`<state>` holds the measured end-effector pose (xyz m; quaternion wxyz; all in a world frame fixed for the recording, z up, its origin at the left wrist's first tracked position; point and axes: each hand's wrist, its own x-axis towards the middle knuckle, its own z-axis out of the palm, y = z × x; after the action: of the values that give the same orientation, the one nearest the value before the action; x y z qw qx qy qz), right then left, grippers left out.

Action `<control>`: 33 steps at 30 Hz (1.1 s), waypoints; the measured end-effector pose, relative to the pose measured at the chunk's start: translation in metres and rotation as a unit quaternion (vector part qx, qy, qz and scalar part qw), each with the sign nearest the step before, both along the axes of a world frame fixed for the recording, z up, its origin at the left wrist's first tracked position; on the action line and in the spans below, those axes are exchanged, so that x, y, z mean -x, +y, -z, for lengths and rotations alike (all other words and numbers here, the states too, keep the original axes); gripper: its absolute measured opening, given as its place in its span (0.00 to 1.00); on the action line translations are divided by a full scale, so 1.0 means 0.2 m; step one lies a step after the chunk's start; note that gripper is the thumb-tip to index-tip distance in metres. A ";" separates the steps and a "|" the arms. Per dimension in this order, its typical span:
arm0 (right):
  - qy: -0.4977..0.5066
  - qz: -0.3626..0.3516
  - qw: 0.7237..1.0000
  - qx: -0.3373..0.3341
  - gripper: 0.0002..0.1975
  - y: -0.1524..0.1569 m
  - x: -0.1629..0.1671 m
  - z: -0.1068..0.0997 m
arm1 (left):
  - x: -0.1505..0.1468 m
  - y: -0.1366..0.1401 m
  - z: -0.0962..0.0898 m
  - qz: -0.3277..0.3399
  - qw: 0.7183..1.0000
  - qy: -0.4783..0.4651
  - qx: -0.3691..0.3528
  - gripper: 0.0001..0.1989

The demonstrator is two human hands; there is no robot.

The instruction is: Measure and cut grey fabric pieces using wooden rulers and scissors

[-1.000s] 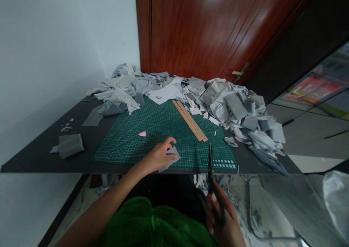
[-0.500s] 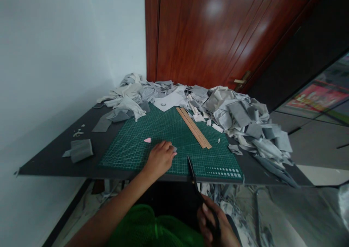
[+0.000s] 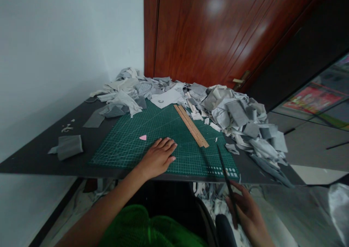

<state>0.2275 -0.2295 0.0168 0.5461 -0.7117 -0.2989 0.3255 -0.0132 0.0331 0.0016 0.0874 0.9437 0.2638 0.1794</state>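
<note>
My left hand (image 3: 159, 158) lies palm down on the green cutting mat (image 3: 120, 145), fingers stretched out and thumb apart. Whether anything is under the palm is hidden. A small pink pointed piece (image 3: 143, 137) rests on the mat to the left of that hand. In my right hand (image 3: 247, 210), beyond the table's front edge, is a pair of black scissors (image 3: 227, 176). Their blades look closed and point up and away over the mat's right corner. Two wooden rulers (image 3: 191, 126) lie side by side, slanting across the mat beyond my hands.
Heaped grey and white fabric scraps (image 3: 234, 112) cover the table's back and right. A folded grey cloth piece (image 3: 70, 147) and tiny offcuts (image 3: 67, 129) lie on the dark table (image 3: 35, 149) at left. A wooden door (image 3: 196, 32) and a white wall (image 3: 68, 40) stand close behind.
My left hand has gone from bent fingers at a small grey piece to lying flat; that piece no longer shows. My right hand has moved the scissors to the right. The view has shifted slightly.
</note>
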 end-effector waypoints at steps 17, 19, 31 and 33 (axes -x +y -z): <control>-0.443 -0.053 0.893 0.061 0.16 1.57 -0.53 -0.15 | 0.01 0.03 -0.01 -0.027 0.996 0.072 -0.039 0.32; -0.452 -0.049 0.887 0.083 0.15 1.55 -0.59 -0.09 | -0.05 0.09 -0.03 -0.041 0.995 0.089 -0.030 0.34; -0.525 -0.073 0.847 0.034 0.16 1.49 -0.51 -0.06 | -0.40 0.46 -0.07 -0.087 0.993 0.044 0.061 0.32; -0.483 -0.130 0.860 -0.099 0.16 1.50 -0.38 -0.04 | -0.38 0.51 -0.05 -0.116 0.985 -0.068 0.107 0.31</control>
<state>0.3034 0.0708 0.0252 0.3531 -0.6765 -0.6459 -0.0222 0.0620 0.1346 0.0123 0.1845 0.8777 0.3823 0.2224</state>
